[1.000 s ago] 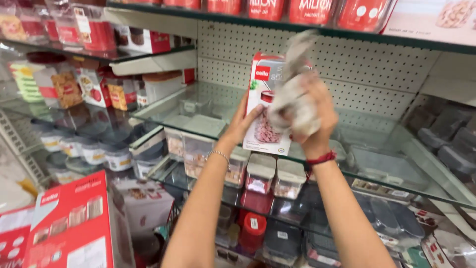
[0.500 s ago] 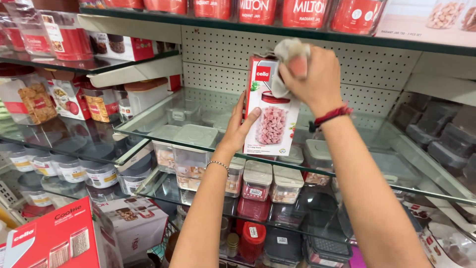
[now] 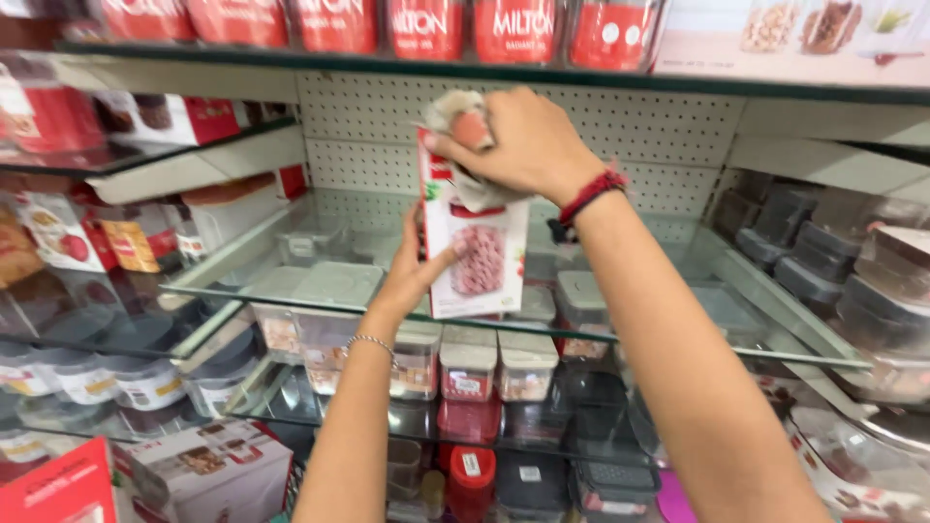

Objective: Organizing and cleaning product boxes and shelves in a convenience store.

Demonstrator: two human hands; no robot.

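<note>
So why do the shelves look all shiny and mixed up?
Head view: the glass shelf mirrors the containers, so reflections muddle it; the white-and-red box in the left hand looks fairly sharp; the right hand with its cloth is slightly blurred.

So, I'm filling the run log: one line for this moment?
left hand: holds box | right hand: presses cloth on box top

A white pegboard wall (image 3: 678, 126) backs tiered glass shelves (image 3: 320, 281). Red-lidded jars (image 3: 426, 24) line the top shelf (image 3: 775, 92). Clear containers (image 3: 465, 368) fill the lower tiers, grey tubs (image 3: 823, 261) stack on the right, and boxes (image 3: 208, 470) sit at lower left.
</note>
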